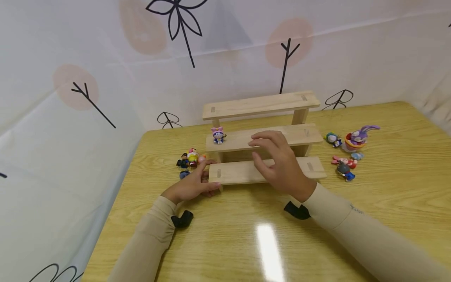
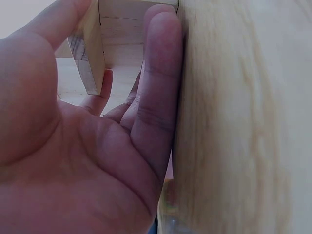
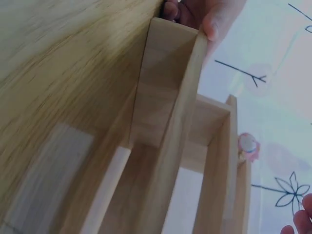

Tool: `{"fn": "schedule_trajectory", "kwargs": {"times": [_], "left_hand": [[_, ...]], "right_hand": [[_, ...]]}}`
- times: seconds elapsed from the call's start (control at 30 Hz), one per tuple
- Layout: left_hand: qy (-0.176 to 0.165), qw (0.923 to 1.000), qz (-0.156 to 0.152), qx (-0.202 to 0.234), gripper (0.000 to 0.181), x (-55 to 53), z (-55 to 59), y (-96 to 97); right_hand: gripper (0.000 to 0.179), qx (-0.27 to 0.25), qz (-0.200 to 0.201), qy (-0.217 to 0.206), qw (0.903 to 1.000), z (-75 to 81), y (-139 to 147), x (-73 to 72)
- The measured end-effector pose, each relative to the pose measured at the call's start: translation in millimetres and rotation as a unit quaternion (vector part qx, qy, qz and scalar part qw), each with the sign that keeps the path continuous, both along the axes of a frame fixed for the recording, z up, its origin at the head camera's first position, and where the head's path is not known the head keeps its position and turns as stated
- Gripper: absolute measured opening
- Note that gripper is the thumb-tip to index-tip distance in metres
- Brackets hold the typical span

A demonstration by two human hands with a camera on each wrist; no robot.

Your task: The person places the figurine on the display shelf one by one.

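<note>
Holding wooden shelf (image 1: 239, 139) by lower left end in left grip (image 1: 192, 184), with right grip (image 1: 282, 168) spread, empty; probably stiff, light, best held by board ends.

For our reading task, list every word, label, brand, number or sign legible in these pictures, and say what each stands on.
No text can be read.
Right sleeve: a short line of small dark lettering, too small and blurred to read.
Backdrop cloth: black plant drawings, no words seen.
Wooden shelf: no lettering visible.
</note>
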State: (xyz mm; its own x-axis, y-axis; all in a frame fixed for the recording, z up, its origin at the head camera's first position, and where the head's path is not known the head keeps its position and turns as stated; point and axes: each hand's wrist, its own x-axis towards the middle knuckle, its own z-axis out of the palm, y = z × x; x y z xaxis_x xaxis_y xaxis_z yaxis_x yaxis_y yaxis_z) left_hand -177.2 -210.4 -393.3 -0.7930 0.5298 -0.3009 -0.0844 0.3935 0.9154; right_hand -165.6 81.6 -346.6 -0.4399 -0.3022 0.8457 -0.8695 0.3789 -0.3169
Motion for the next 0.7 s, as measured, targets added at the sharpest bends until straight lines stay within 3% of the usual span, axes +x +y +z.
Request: {"fn": "schedule_trajectory", "kwargs": {"times": [0.27, 0.5, 0.7], "left_hand": [[-0.001, 1.0000, 0.003, 0.002, 0.077, -0.4, -0.2, -0.6], [0.001, 1.0000, 0.007, -0.002, 0.077, 0.9, 0.0, -1.2], [0.004, 1.0000, 0.006, -0.003, 0.078, 1.0, 0.2, 0.6]], "right_hand": [[0.023, -0.015, -0.029, 0.015, 0.9994, 7.2, 29, 7.5], [0.041, -0.024, -0.069, 0.005, 0.9973, 9.1, 53, 13.7], [0.045, -0.042, -0.101, 0.018, 0.9938, 9.1, 72, 14.3]]}}
